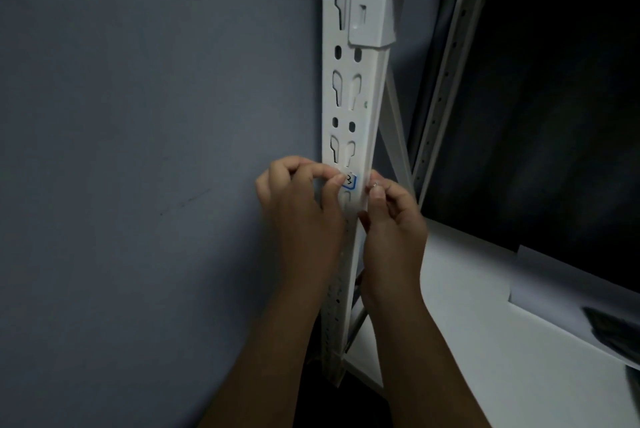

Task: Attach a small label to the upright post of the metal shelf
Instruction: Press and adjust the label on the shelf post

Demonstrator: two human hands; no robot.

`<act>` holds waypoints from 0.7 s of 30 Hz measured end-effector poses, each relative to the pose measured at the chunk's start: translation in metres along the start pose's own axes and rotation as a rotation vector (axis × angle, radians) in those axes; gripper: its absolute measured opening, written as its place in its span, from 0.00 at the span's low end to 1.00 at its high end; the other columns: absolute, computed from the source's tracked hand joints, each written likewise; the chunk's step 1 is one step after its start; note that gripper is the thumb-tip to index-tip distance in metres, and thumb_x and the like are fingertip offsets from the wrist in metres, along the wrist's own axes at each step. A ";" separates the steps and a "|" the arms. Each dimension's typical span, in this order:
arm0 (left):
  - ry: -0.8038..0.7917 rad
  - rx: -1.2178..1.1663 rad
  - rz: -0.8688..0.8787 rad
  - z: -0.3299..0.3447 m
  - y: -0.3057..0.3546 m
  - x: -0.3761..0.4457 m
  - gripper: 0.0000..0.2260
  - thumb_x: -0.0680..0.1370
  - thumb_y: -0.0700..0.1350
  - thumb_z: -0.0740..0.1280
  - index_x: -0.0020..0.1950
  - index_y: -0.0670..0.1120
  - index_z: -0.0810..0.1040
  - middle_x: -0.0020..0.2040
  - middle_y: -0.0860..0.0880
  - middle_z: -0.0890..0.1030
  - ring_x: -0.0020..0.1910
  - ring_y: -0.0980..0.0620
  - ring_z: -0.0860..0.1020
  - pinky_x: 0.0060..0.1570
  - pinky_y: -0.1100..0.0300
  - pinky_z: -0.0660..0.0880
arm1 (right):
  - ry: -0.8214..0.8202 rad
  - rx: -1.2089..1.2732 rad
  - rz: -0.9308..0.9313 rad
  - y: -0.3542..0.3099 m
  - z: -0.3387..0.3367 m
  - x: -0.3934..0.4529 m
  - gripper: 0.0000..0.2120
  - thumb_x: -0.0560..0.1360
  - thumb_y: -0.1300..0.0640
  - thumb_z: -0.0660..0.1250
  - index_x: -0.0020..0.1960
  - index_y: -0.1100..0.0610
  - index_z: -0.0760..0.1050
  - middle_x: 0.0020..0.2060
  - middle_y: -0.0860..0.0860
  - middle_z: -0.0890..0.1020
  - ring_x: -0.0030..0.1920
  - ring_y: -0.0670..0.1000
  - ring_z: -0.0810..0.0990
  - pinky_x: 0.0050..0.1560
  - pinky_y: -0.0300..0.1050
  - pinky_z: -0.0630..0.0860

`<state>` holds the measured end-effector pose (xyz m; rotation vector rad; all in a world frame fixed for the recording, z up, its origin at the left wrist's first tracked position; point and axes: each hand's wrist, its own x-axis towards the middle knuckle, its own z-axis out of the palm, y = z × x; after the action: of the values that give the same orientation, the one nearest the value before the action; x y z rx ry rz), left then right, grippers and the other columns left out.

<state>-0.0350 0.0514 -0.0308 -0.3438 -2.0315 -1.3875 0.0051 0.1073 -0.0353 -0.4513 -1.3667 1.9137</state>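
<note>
- On the post [349, 108], one label [349, 181] with a blue edge; its black squiggle can't be read.
- Two hands: left hand [301, 199] presses the label with a fingertip; right hand [394, 216], at 3 o'clock from the label, curls, pinching the post's edge.

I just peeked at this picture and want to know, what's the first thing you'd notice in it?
Two hands meet in the middle of the picture, the left hand and right hand, pinching a small blue-edged label against a white slotted shelf post. The post runs from top to bottom, with a plain grey wall on its left. To the right sits a white shelf board below a dark space.
</note>
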 end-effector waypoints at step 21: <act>0.034 -0.045 0.025 -0.005 0.007 -0.006 0.04 0.74 0.40 0.70 0.45 0.46 0.83 0.45 0.55 0.76 0.48 0.53 0.74 0.48 0.77 0.64 | 0.003 0.026 -0.004 -0.002 0.001 -0.003 0.09 0.79 0.60 0.62 0.47 0.50 0.78 0.54 0.47 0.82 0.51 0.44 0.81 0.45 0.36 0.78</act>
<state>-0.0251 0.0501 -0.0285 -0.3615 -1.9651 -1.4162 0.0068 0.1049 -0.0337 -0.4392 -1.3384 1.9245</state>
